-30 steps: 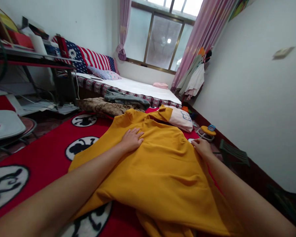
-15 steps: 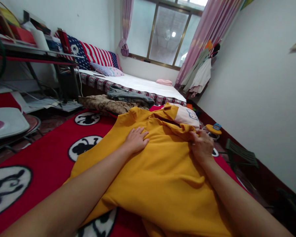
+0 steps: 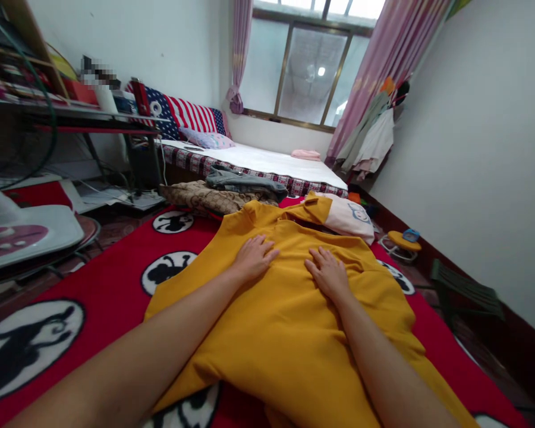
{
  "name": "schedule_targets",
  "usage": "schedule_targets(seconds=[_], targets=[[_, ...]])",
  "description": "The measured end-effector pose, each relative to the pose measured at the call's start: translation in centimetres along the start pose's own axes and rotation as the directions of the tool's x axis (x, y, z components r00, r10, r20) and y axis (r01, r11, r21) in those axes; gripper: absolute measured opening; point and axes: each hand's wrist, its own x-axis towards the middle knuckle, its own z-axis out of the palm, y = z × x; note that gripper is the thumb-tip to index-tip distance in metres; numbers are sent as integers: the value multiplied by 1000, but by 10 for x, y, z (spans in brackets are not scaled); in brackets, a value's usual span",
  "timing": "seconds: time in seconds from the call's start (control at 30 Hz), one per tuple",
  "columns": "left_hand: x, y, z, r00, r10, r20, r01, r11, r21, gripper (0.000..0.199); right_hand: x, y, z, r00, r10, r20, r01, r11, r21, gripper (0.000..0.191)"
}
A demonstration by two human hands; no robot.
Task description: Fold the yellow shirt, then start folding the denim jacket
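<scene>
Red blanket (image 3: 93,285) with black-and-white round cartoon prints spread over the floor, filling the lower frame. On top, yellow shirt (image 3: 294,333) laid flat, collar end (image 3: 314,208) pointing away toward the bed (image 3: 267,161). Right sleeve side already folded in over the body, judging by the doubled layer at the right edge; left side looks not yet folded, bottom hem not yet brought up. So roughly early-to-middle of a fold, as a judgement only.

Left hand (image 3: 254,257) flat on the shirt's chest, fingers spread wide, palm down, gripping nothing. Right hand (image 3: 327,274) just beside it, also flat and open, pressing the folded-in cloth, holding nothing. Both forearms stretched across the shirt.

Beyond the shirt: brown patterned cloth (image 3: 200,199) with grey garment (image 3: 245,179) piled on it, white-pink pillow (image 3: 350,217) with a small blue cartoon face touching the collar. Bed with white sheet, stars-and-stripes cushion (image 3: 187,116) at its head. Window (image 3: 310,71) with pink curtains (image 3: 383,65), clothes hanging (image 3: 374,139) at right. Desk (image 3: 71,113) at left with clutter, fan base (image 3: 27,229) lower left. Small yellow stool (image 3: 403,241) near the wall.

No readable writing or brand anywhere; one patch on the desk is blurred out.
</scene>
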Motion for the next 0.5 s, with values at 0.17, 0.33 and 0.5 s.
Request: schedule_targets(seconds=[0.17,0.33,0.5], targets=[[12,-20,-30,920,-43,-391,19,998,-63,36,1,10,4,995,-41,-88,43,999,18,47],[24,-69,-88,868,-67,-492,208,949,237,50,1,9,6,993,-51,-108,53,999,9,46],[33,-106,-102,983,-2,-185,99,851,515,64,1,7,7,993,-43,-109,43,999,-1,46]])
